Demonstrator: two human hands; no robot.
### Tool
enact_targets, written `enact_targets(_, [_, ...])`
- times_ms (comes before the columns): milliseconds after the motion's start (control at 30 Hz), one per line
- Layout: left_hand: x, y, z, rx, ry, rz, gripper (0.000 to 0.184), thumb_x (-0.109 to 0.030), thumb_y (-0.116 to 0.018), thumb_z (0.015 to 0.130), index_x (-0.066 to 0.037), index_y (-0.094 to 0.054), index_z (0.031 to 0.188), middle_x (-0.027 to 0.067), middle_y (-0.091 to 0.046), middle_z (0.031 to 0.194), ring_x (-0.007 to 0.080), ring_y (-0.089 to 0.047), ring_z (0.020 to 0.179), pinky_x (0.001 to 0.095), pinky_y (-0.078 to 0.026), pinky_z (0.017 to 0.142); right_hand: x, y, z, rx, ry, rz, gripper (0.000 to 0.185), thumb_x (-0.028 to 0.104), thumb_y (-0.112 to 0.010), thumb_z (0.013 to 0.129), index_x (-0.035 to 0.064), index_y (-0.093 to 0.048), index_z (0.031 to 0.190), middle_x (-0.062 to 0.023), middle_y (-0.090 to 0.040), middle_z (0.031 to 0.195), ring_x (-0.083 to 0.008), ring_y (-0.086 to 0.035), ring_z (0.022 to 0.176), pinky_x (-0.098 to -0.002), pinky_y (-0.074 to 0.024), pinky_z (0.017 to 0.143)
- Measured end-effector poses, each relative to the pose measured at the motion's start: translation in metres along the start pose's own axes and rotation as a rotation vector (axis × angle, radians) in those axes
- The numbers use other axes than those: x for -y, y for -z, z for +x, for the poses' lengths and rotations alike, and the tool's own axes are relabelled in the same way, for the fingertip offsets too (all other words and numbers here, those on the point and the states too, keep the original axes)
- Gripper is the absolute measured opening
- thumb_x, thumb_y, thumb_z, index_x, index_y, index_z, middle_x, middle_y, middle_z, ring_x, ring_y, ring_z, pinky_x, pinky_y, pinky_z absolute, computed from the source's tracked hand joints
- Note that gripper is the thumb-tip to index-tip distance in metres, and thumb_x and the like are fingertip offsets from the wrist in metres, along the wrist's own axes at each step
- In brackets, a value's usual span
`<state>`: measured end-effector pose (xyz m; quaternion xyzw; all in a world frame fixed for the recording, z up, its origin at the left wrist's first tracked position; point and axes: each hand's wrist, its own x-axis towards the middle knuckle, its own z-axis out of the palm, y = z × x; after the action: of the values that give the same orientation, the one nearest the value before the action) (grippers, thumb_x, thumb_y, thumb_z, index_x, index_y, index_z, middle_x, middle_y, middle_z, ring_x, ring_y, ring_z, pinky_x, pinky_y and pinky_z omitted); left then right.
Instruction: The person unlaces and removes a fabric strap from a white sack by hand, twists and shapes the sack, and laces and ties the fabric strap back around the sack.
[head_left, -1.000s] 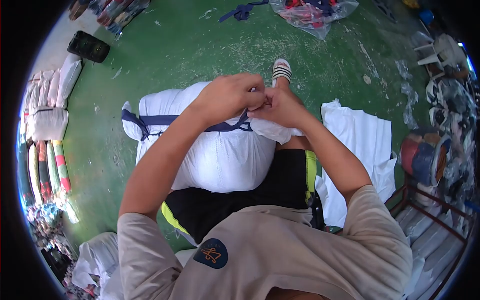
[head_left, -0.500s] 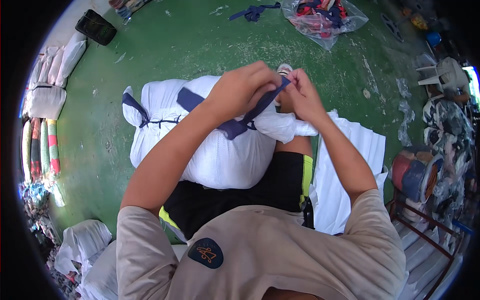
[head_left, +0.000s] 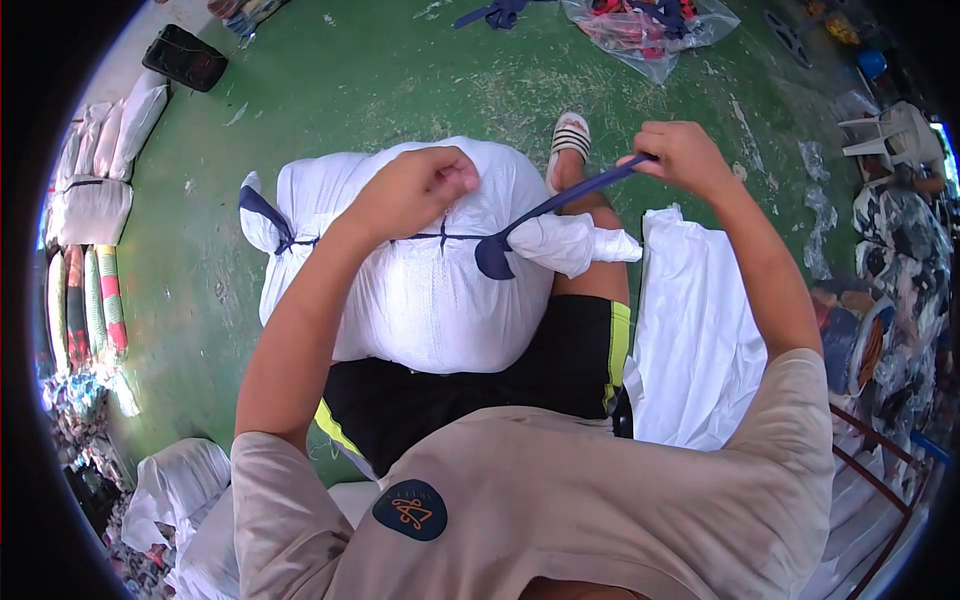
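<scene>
A stuffed white woven sack lies in front of my lap, bound across by a dark blue cloth strip. My right hand is closed on the strip's free end and holds it out taut, up and right of the sack. The strip runs down to a dark blue loop at the base of the sack's twisted right neck. Over the sack's top is my left hand, its fingers loosely curled and apart, with nothing seen in them. A second tied neck sticks out at the left.
White folded sacking lies right of my leg. A clear plastic bag of coloured cloth and a dark blue strip are on the green floor ahead. A black speaker stands far left. Wrapped bundles line both sides.
My right hand has moved right, drawing the blue strip out straight. My left hand has let go of the strip and moved left. The loose blue tail over the sack's top is gone from there.
</scene>
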<state>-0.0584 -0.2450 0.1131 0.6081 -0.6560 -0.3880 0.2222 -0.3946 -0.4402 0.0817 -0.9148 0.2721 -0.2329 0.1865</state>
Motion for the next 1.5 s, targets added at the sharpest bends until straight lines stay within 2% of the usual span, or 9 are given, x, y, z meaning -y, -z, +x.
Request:
enact_targets(167, [0.014, -0.003, -0.012, 0.026, 0.090, -0.058, 0.011, -0.011, -0.073, 0.085, -0.007, -0.073, 0.095, 0.0010, -0.066, 0.080, 0.0155, -0.053, 0.066, 0.0283, -0.044, 0.064, -0.020, -0.001, 0.003, 0.001, -0.168, 0.197, 0.026, 0.027, -0.078, 0.079, 0.0100, -0.059, 0.085, 0.0027, -0.051, 0.069, -0.0168, -0.049, 0.055, -0.0335, -0.0397, 0.051])
enact_targets(500, [0.027, -0.031, -0.024, -0.232, -0.103, 0.072, 0.010, -0.012, -0.078, 0.080, -0.009, -0.074, 0.088, 0.0010, -0.062, 0.086, 0.0163, -0.050, 0.072, 0.0287, -0.043, 0.068, -0.025, 0.055, 0.013, -0.094, 0.102, -0.501, 0.047, 0.042, -0.061, 0.099, 0.0055, -0.054, 0.071, -0.0030, -0.052, 0.059, -0.0202, -0.044, 0.049, -0.0346, -0.0357, 0.047])
enact_targets(867, [0.025, -0.038, -0.035, -0.268, -0.124, 0.158, 0.014, -0.013, -0.079, 0.076, -0.013, -0.075, 0.089, 0.0005, -0.060, 0.088, 0.0182, -0.052, 0.076, 0.0305, -0.044, 0.073, -0.102, 0.011, -0.128, 0.214, -0.568, -0.271, 0.039, 0.032, -0.050, 0.103, -0.0008, -0.073, 0.103, -0.0159, -0.074, 0.086, -0.0382, -0.060, 0.068, -0.0422, -0.0486, 0.066])
enact_targets(1067, [-0.002, -0.048, -0.031, -0.221, -0.249, 0.251, 0.032, -0.016, -0.080, 0.072, -0.018, -0.074, 0.104, 0.0014, -0.061, 0.098, 0.0226, -0.055, 0.087, 0.0342, -0.043, 0.082, -0.128, -0.069, -0.106, 0.005, -0.854, 0.199, 0.056, 0.046, -0.043, 0.107, -0.0007, -0.066, 0.087, -0.0150, -0.070, 0.082, -0.0291, -0.062, 0.074, -0.0439, -0.0507, 0.074])
enact_targets(1133, [-0.026, -0.066, -0.027, -0.121, -0.211, 0.382, 0.054, -0.016, -0.080, 0.071, -0.021, -0.066, 0.122, 0.0024, -0.060, 0.108, 0.0248, -0.053, 0.099, 0.0377, -0.039, 0.091, -0.115, -0.050, -0.081, 0.055, -0.899, 1.463, 0.048, 0.048, -0.043, 0.107, 0.0070, -0.065, 0.094, -0.0072, -0.059, 0.071, -0.0231, -0.060, 0.076, -0.0410, -0.0515, 0.078])
enact_targets(1233, [-0.041, -0.107, -0.028, -0.231, -0.248, 0.374, 0.065, -0.016, -0.077, 0.070, -0.021, -0.058, 0.132, 0.0033, -0.057, 0.118, 0.0250, -0.051, 0.109, 0.0396, -0.035, 0.096, -0.031, -0.042, -0.017, -0.455, -1.095, 1.548, 0.039, 0.045, -0.046, 0.106, 0.0105, -0.063, 0.100, -0.0021, -0.048, 0.067, -0.0179, -0.057, 0.073, -0.0369, -0.0516, 0.077])
enact_targets(1300, [-0.048, -0.131, -0.026, -0.422, -0.235, 0.523, 0.052, -0.015, -0.073, 0.071, -0.018, -0.060, 0.121, 0.0053, -0.056, 0.120, 0.0259, -0.051, 0.112, 0.0395, -0.036, 0.096, -0.023, -0.030, 0.006, -0.181, -0.580, 2.255, 0.032, 0.039, -0.052, 0.105, 0.0094, -0.063, 0.102, -0.0035, -0.053, 0.071, -0.0183, -0.056, 0.072, -0.0351, -0.0516, 0.074])
enact_targets(1467, [-0.050, -0.147, -0.011, -0.343, -0.407, 0.468, 0.037, -0.013, -0.068, 0.073, -0.016, -0.060, 0.109, 0.0075, -0.057, 0.116, 0.0278, -0.052, 0.109, 0.0415, -0.037, 0.098, 0.026, -0.001, 0.070, 0.494, -0.089, 2.335, 0.016, 0.020, -0.058, 0.102, 0.0075, -0.054, 0.112, -0.0057, -0.050, 0.068, -0.0139, -0.037, 0.046, -0.0277, -0.0362, 0.044])
enact_targets(1500, [-0.049, -0.145, -0.013, -0.349, -0.403, 0.468, 0.037, -0.013, -0.068, 0.073, -0.016, -0.060, 0.109, 0.0075, -0.057, 0.116, 0.0278, -0.052, 0.109, 0.0415, -0.037, 0.098, 0.020, 0.004, 0.072, 0.499, -0.121, 2.084, 0.016, 0.025, -0.060, 0.101, 0.0091, -0.059, 0.104, -0.0044, -0.055, 0.072, -0.0162, -0.047, 0.059, -0.0326, -0.0423, 0.057])
